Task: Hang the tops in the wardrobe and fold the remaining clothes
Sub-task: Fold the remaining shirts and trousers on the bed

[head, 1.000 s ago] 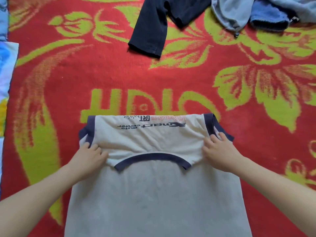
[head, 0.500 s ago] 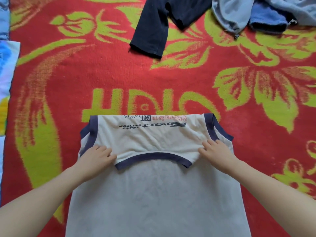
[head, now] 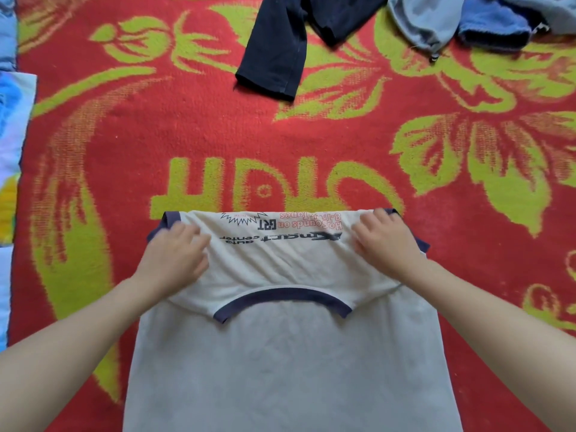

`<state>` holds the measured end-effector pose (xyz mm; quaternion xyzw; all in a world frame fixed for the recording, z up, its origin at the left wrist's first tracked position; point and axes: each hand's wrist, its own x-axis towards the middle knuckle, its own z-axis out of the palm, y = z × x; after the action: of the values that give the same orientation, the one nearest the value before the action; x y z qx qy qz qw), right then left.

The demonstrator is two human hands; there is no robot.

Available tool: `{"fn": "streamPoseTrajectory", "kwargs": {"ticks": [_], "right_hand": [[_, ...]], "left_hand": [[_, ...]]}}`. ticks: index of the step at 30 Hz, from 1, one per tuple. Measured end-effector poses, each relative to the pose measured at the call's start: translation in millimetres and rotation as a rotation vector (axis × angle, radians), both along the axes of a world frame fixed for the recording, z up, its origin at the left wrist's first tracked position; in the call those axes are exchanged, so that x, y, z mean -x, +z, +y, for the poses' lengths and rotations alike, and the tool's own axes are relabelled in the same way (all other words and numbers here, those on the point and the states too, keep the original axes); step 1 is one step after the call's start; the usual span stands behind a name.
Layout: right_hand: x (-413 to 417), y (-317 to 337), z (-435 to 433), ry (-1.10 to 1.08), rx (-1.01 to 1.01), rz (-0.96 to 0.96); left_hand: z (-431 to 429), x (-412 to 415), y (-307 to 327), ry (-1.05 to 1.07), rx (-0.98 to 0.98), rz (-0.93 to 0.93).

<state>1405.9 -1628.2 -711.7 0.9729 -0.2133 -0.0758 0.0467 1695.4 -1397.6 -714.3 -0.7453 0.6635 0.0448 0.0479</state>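
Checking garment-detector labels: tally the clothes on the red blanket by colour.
Cream with navy trim: 1, the T-shirt
Black: 1, the black garment
Grey: 1, the grey garment, which runs off frame, so there may be more
Blue: 1, the blue garment
Total: 4
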Motion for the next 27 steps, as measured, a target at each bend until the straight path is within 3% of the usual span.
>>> {"fn": "streamPoseTrajectory", "kwargs": {"ticks": [3,6,9,15,21,27], "right_hand": [[-16,3,-16,-0.248,-0.138,0.243],[-21,8,-29,-0.348,-0.218,0.407],[-24,25,-46,-0.464,-0.274,0.355],[-20,48,-75,-0.609,-0.281,0.041],[7,60,-74,-0.414,-0.386,0.009],[76,71,-19,-0.061,-0.373,-0.258]], "left_hand": [[-29,-15,3,0.328,-0.213,-0.003],[-38,-33,8,0.543,-0.449,0.016],[-43,-50,21,0.529,-0.35,0.043],[-49,-84,57,0.657,-0.042,0.372],[-17,-75,75,0.513,-0.042,0.484],[47,-55,87,0.261,-0.008,0.506]]}}
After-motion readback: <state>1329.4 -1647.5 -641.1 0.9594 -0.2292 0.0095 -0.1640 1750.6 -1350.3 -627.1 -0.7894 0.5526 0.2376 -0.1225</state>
